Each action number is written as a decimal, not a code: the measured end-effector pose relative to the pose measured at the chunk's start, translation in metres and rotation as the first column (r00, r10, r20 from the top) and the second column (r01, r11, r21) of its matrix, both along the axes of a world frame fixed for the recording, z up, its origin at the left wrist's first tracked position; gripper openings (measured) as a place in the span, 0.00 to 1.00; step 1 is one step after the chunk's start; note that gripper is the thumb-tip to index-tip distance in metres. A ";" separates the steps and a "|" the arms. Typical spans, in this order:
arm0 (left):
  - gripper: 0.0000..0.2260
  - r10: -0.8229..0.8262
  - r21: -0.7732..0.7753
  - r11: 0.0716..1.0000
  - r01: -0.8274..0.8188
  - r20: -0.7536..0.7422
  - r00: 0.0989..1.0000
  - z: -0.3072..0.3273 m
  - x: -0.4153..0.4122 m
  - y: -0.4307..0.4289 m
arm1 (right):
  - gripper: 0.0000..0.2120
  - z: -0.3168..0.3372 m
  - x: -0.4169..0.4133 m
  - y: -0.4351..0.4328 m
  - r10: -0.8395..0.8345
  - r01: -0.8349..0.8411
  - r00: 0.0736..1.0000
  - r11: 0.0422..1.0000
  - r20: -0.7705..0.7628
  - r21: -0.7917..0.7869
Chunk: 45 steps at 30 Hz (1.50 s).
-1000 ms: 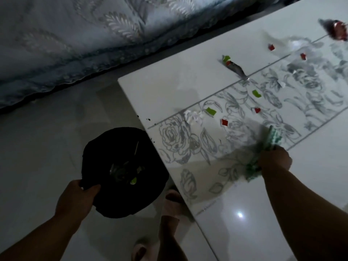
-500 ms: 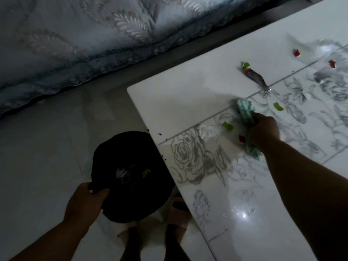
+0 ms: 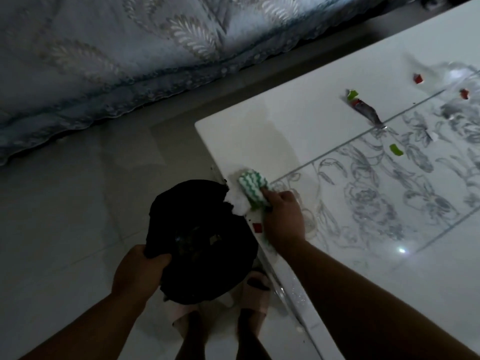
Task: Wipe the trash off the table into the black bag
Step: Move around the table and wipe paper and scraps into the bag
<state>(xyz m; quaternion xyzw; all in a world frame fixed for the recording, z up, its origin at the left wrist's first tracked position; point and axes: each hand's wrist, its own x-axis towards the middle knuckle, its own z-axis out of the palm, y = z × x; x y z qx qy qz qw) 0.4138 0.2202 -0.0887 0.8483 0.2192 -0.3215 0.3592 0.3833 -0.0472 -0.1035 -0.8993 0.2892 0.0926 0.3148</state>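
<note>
My left hand grips the rim of the black bag, held open just below the left edge of the white table. My right hand is shut on a green-and-white striped cloth pressed at that table edge, right above the bag's mouth. A white crumpled scrap sits at the edge in front of the cloth. A red scrap lies beside my right hand. Further back lie a green scrap, a grey wrapper with green and red bits, and red pieces.
A pale patterned bedspread hangs along the far side of the tiled floor. My feet in slippers stand under the bag, close to the table's edge. More small scraps lie on the flower-patterned part of the tabletop at the right.
My right hand has swept the cloth from the middle of the table leftward to the edge above the bag, pushing scraps along. The bag stayed under the edge in my left hand.
</note>
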 end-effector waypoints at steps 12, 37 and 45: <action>0.06 -0.041 -0.056 0.998 0.039 -0.022 0.999 0.003 0.019 0.023 | 0.21 0.014 0.016 0.086 0.110 -0.097 0.992 0.979 -0.063 0.178; 0.12 -0.208 0.183 0.968 0.172 0.202 0.957 0.019 0.294 -0.004 | 0.27 0.023 0.102 -0.040 -0.822 0.825 0.564 0.565 -0.077 0.015; 0.10 -0.322 0.120 0.945 0.305 0.164 0.932 0.020 0.366 -0.056 | 0.28 0.026 0.151 -0.060 -0.835 0.852 0.519 0.522 -0.181 0.036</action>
